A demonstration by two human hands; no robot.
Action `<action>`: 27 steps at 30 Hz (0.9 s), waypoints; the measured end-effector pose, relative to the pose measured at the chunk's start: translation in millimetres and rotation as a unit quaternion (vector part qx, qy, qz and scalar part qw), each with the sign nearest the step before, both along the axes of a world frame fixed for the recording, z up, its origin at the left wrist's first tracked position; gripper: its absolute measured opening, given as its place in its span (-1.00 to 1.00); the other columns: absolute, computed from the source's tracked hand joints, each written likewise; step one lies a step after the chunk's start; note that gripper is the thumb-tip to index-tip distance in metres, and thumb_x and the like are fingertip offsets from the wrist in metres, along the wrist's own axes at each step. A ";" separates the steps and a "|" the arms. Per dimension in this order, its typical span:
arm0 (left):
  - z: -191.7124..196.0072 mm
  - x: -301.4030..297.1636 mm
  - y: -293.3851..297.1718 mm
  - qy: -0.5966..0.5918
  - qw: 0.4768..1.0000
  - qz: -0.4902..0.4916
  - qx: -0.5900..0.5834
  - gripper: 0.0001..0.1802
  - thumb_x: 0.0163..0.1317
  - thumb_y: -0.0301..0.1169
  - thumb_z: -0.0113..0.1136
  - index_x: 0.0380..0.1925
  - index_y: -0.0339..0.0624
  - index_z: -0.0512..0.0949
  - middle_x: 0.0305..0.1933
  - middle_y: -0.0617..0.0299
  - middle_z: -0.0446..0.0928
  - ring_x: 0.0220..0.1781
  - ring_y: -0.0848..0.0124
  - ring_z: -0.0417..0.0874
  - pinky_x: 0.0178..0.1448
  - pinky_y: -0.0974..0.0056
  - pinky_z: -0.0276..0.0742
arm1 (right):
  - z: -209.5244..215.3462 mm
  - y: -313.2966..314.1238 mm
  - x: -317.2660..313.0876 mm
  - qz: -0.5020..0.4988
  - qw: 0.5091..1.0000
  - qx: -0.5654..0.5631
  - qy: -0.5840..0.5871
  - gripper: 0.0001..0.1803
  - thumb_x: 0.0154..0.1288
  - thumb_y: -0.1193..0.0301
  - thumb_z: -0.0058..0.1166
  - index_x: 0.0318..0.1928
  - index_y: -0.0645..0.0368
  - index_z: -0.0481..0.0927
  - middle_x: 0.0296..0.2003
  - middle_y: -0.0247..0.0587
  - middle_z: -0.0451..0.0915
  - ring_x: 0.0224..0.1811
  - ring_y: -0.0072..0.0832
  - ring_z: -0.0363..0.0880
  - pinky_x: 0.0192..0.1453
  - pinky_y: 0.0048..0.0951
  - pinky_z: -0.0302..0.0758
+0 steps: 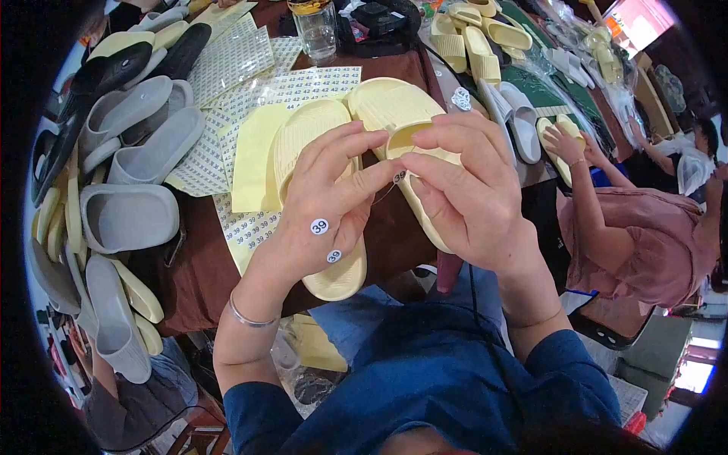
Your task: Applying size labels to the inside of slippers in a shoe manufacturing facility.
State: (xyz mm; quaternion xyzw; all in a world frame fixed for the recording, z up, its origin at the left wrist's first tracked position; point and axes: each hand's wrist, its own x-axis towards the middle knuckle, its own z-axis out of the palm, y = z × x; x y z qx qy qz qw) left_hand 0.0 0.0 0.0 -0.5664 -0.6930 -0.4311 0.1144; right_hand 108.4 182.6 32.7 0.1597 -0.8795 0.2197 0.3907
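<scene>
In front of me my left hand (326, 186) and my right hand (474, 193) meet, fingertips together. Between them is a small round printed sticker (400, 177), with a thin clear strand or film edge trailing from it. Two more round stickers (319, 227) cling to the back of my left hand, near the thumb. Beneath the hands lie pale yellow slide slippers: one slipper (315, 125) is partly covered by my left hand, another slipper (394, 102) sits behind the fingers. Their straps are partly hidden by my hands.
Sheets of round stickers (303, 85) and a yellow backing sheet (258, 155) spread across the brown-covered table (201, 262). Grey slippers (129, 216) pile up at left. A glass cup (317, 34) stands at the back. At right, a co-worker (633, 235) handles yellow slippers (565, 163).
</scene>
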 end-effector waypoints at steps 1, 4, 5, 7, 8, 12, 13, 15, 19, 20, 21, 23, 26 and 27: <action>-0.5 -0.4 -0.1 0.005 1.000 0.003 0.007 -0.39 -0.11 -0.71 0.28 0.02 0.01 0.67 0.21 0.11 0.53 0.28 -0.04 0.49 0.32 0.03 0.42 | 0.8 0.4 -0.4 0.005 1.000 0.013 0.003 -0.74 0.04 0.50 0.32 -0.18 0.15 0.69 -0.07 -0.13 0.59 0.05 -0.06 0.54 0.18 -0.02 0.44; 0.9 -0.6 -0.7 0.013 1.000 0.005 0.006 -0.41 -0.12 -0.71 0.28 0.00 -0.01 0.67 0.20 0.11 0.53 0.27 -0.03 0.49 0.31 0.02 0.42 | 1.1 -0.9 -1.2 0.004 1.000 0.026 0.010 -0.76 0.05 0.52 0.31 -0.20 0.16 0.68 -0.09 -0.14 0.60 0.03 -0.08 0.55 0.18 -0.03 0.44; 1.2 -0.3 -0.5 0.015 1.000 0.004 -0.003 -0.41 -0.12 -0.71 0.27 0.00 0.00 0.67 0.20 0.11 0.54 0.27 -0.03 0.49 0.30 0.02 0.43 | 0.7 -1.6 -1.4 -0.001 1.000 0.024 0.014 -0.76 0.00 0.52 0.31 -0.23 0.14 0.67 -0.12 -0.20 0.59 0.01 -0.13 0.55 0.19 0.00 0.42; 0.7 2.2 -1.1 0.013 1.000 0.008 -0.005 -0.41 -0.12 -0.70 0.27 0.00 0.00 0.67 0.20 0.12 0.54 0.27 -0.03 0.49 0.30 0.02 0.43 | -0.4 -2.2 -1.1 0.002 1.000 0.024 0.019 -0.77 0.01 0.52 0.31 -0.25 0.14 0.66 -0.12 -0.20 0.59 0.02 -0.14 0.55 0.19 0.00 0.42; 0.2 4.0 -1.1 0.013 1.000 0.011 -0.006 -0.40 -0.12 -0.70 0.27 0.01 0.01 0.67 0.19 0.12 0.54 0.27 -0.03 0.49 0.30 0.02 0.43 | -1.0 -2.2 -0.5 0.003 0.999 0.024 0.024 -0.79 0.01 0.53 0.31 -0.27 0.15 0.65 -0.12 -0.21 0.59 0.03 -0.15 0.55 0.20 0.01 0.42; 2.1 3.7 2.6 0.020 1.000 0.007 -0.010 -0.40 -0.11 -0.71 0.24 0.03 -0.01 0.66 0.19 0.10 0.54 0.26 -0.03 0.50 0.30 0.02 0.44 | 1.3 1.1 0.3 0.002 1.000 0.022 0.017 -0.80 0.01 0.52 0.31 -0.29 0.15 0.64 -0.13 -0.21 0.60 0.03 -0.16 0.56 0.20 0.02 0.42; 2.0 2.6 2.2 0.012 1.000 0.010 -0.016 -0.40 -0.09 -0.71 0.22 0.04 -0.04 0.65 0.18 0.09 0.54 0.25 -0.02 0.50 0.30 0.02 0.44 | 5.8 3.7 2.1 0.000 0.999 0.034 0.018 -0.80 0.01 0.53 0.31 -0.29 0.17 0.63 -0.14 -0.21 0.60 0.01 -0.17 0.56 0.17 -0.02 0.44; 2.4 -0.3 0.2 -0.005 1.000 0.008 -0.022 -0.41 -0.07 -0.72 0.20 0.05 -0.06 0.64 0.18 0.07 0.54 0.25 -0.02 0.50 0.29 0.02 0.44 | 13.0 14.8 3.4 -0.006 0.999 0.046 0.010 -0.81 0.02 0.53 0.30 -0.29 0.18 0.63 -0.16 -0.20 0.60 -0.01 -0.17 0.56 0.15 -0.06 0.45; 4.3 -2.0 -2.6 -0.002 1.000 0.020 -0.017 -0.45 0.00 -0.72 0.16 0.07 -0.13 0.62 0.16 0.04 0.54 0.24 -0.01 0.50 0.29 0.05 0.45 | 20.3 50.4 30.2 0.027 0.993 0.052 -0.098 -0.87 0.07 0.62 0.21 -0.32 0.27 0.57 -0.19 -0.13 0.59 -0.04 -0.10 0.56 0.06 -0.19 0.46; 3.0 -2.0 -2.7 0.003 1.000 0.018 -0.017 -0.46 0.01 -0.71 0.16 0.07 -0.14 0.61 0.16 0.04 0.54 0.24 -0.01 0.51 0.29 0.06 0.45 | 16.8 56.6 38.4 0.017 0.988 0.070 -0.139 -0.86 0.05 0.60 0.22 -0.32 0.26 0.59 -0.21 -0.15 0.58 -0.08 -0.12 0.55 0.04 -0.21 0.46; 3.1 -3.1 -1.9 -0.004 1.000 0.015 -0.014 -0.46 0.01 -0.71 0.16 0.07 -0.14 0.61 0.16 0.04 0.54 0.24 -0.01 0.51 0.29 0.06 0.45 | 14.4 60.7 44.8 0.005 0.980 0.087 -0.176 -0.85 0.04 0.57 0.23 -0.32 0.24 0.60 -0.22 -0.17 0.57 -0.11 -0.15 0.53 0.02 -0.22 0.47; 3.2 -4.1 -0.2 0.016 0.999 0.016 -0.028 -0.47 0.03 -0.71 0.17 0.07 -0.14 0.61 0.17 0.05 0.54 0.24 0.00 0.51 0.29 0.07 0.45 | 8.5 64.2 52.2 0.006 0.974 0.082 -0.210 -0.89 0.09 0.55 0.19 -0.32 0.24 0.59 -0.25 -0.15 0.55 -0.12 -0.14 0.52 0.05 -0.22 0.45; 2.8 -3.7 1.3 0.010 0.999 0.019 -0.027 -0.49 0.04 -0.69 0.17 0.06 -0.14 0.61 0.17 0.05 0.54 0.24 0.01 0.51 0.30 0.06 0.45 | 0.7 62.4 53.9 -0.005 0.965 0.071 -0.251 -0.92 0.13 0.52 0.16 -0.34 0.23 0.57 -0.28 -0.14 0.53 -0.12 -0.14 0.51 0.07 -0.21 0.43; 2.7 -2.9 0.2 0.007 0.999 0.026 -0.028 -0.50 0.04 -0.69 0.17 0.05 -0.15 0.62 0.17 0.05 0.54 0.24 0.02 0.51 0.30 0.07 0.45 | -0.7 61.1 52.1 0.007 0.965 0.073 -0.254 -0.93 0.14 0.51 0.14 -0.35 0.23 0.56 -0.29 -0.14 0.52 -0.13 -0.14 0.51 0.06 -0.21 0.43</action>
